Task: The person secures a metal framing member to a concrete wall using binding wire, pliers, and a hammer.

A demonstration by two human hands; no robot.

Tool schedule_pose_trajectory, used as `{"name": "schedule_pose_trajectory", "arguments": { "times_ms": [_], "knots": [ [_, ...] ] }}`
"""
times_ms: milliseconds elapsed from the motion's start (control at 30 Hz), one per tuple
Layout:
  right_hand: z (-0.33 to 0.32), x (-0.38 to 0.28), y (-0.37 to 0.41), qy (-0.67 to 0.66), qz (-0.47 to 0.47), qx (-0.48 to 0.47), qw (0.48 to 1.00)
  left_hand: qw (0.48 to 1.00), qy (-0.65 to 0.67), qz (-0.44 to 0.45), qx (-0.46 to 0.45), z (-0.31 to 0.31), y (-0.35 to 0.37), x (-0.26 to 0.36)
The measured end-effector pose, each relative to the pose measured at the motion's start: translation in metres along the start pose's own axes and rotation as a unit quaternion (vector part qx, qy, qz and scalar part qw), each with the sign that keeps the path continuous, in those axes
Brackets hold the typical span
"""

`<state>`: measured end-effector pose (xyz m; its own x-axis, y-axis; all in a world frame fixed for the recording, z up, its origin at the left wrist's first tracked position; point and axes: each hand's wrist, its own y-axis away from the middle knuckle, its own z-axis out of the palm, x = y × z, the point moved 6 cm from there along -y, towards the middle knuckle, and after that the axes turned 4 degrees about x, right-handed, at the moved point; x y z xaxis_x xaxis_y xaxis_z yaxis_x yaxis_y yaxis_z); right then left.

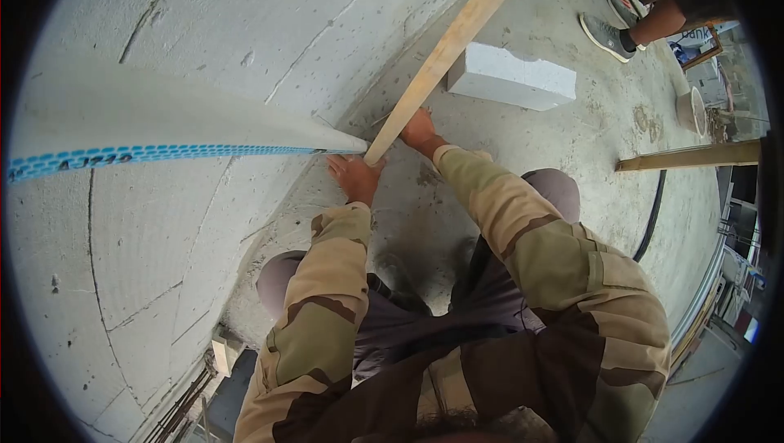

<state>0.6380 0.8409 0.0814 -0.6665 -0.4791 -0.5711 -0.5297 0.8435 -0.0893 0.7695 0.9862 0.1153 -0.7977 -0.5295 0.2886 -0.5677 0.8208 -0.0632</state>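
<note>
A long wooden plank (452, 53) rises from the floor beside the wall, its lower end between my two hands. My left hand (356, 177) is low down, fingers spread toward the wall and thumb by the plank's foot. On the plank's other side, my right hand (420, 131) is closed at its edge; part of the fingers is hidden behind the wood. A white upright piece with a blue mesh-patterned strip (163, 154) along its edge stretches from the left and ends just above my left hand. Its dark lettering is only partly readable.
The pale block wall (147, 255) fills the left side. A white block (513, 75) lies on the concrete floor behind the plank. Another person's shoe (606, 36) is at the upper right. A bucket (691, 111), a wooden beam (688, 156) and a black hose (652, 216) are at right.
</note>
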Motion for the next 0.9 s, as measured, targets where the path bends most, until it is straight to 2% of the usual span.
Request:
{"name": "schedule_pose_trajectory", "arguments": {
  "times_ms": [67, 133, 233, 267, 333, 367, 433, 467, 533, 567, 633, 667, 733, 767, 833, 900],
  "knots": [
    [0.009, 0.003, -0.003, -0.015, 0.012, -0.013, 1.0, 0.999, 0.033, -0.009, 0.009, 0.002, -0.004, -0.003],
    [0.018, -0.002, 0.002, -0.032, -0.043, 0.013, 0.998, 0.967, 0.245, 0.032, -0.069, 0.006, -0.008, -0.004],
    [0.036, -0.002, 0.009, -0.059, -0.049, 0.017, 0.997, 0.953, 0.278, -0.003, -0.124, 0.014, -0.01, -0.021],
    [0.04, -0.001, 0.01, -0.058, -0.05, 0.017, 0.997, 0.952, 0.279, -0.003, -0.124, 0.016, -0.01, -0.024],
    [0.038, -0.006, 0.009, -0.05, -0.096, 0.053, 0.993, 0.917, 0.387, -0.026, -0.094, 0.012, -0.01, -0.026],
    [0.038, -0.004, 0.009, -0.047, -0.097, 0.052, 0.993, 0.916, 0.39, -0.027, -0.093, 0.013, -0.008, -0.024],
    [0.024, -0.011, 0.012, -0.071, -0.089, 0.028, 0.993, 0.875, 0.478, -0.076, -0.032, 0.004, -0.001, -0.023],
    [0.013, -0.019, 0.018, -0.07, -0.089, 0.024, 0.993, 0.874, 0.479, -0.08, -0.032, -0.001, 0.005, -0.02],
    [-0.007, -0.022, 0.038, -0.048, 0.141, -0.102, 0.984, 0.92, 0.375, -0.11, -0.043, -0.015, 0.011, -0.013],
    [-0.007, -0.026, 0.048, -0.047, 0.139, -0.102, 0.984, 0.919, 0.377, -0.111, -0.042, -0.014, 0.012, -0.013],
    [-0.003, -0.027, 0.065, -0.202, 0.14, -0.003, 0.969, 0.97, 0.227, -0.083, -0.033, -0.004, 0.017, -0.015],
    [0.006, -0.024, 0.07, -0.2, 0.134, -0.005, 0.971, 0.969, 0.23, -0.086, -0.029, 0.002, 0.018, -0.018],
    [0.014, -0.025, 0.077, -0.234, 0.069, 0.07, 0.967, 0.99, 0.135, -0.013, 0.033, -0.003, 0.021, -0.015],
    [0.022, -0.025, 0.075, -0.234, 0.064, 0.066, 0.968, 0.99, 0.135, -0.019, 0.037, -0.004, 0.021, -0.017],
    [0.045, -0.023, 0.076, -0.247, 0.139, -0.02, 0.959, 0.988, 0.136, -0.022, 0.065, -0.02, 0.02, -0.013],
    [0.05, -0.026, 0.079, -0.247, 0.136, -0.013, 0.959, 0.991, 0.117, -0.022, 0.057, -0.029, 0.018, -0.012]
  ]
}}
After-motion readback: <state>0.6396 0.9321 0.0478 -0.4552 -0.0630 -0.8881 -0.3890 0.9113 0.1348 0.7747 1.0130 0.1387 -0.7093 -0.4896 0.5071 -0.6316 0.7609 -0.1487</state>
